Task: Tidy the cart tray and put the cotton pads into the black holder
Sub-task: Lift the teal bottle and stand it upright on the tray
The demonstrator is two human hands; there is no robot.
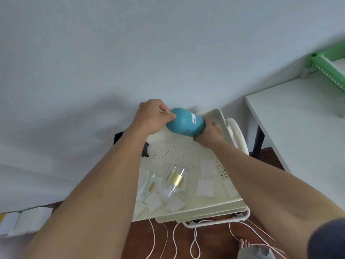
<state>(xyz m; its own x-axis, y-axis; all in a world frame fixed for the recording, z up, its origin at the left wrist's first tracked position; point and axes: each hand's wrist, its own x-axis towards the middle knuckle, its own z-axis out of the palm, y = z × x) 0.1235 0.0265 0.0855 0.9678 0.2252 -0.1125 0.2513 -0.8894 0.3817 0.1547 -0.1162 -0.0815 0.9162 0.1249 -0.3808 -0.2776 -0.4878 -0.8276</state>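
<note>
A teal rounded object (183, 122) lies tilted over the far end of the cream perforated cart tray (188, 152). My left hand (152, 116) grips its left end, where a small gold part shows. My right hand (209, 134) holds its right end. Several white square cotton pads lie on the tray, such as one pad (205, 187) at the near right and another pad (153, 201) at the near left. A black holder (145, 151) pokes out at the tray's left edge, mostly hidden by my left forearm.
A clear jar with a gold band (174, 181) and a smaller clear bottle (149, 186) lie on the tray's near half. A white table (298, 118) stands to the right, with a green rack (328, 66). White cords (195, 240) trail on the wooden floor. The wall is close behind.
</note>
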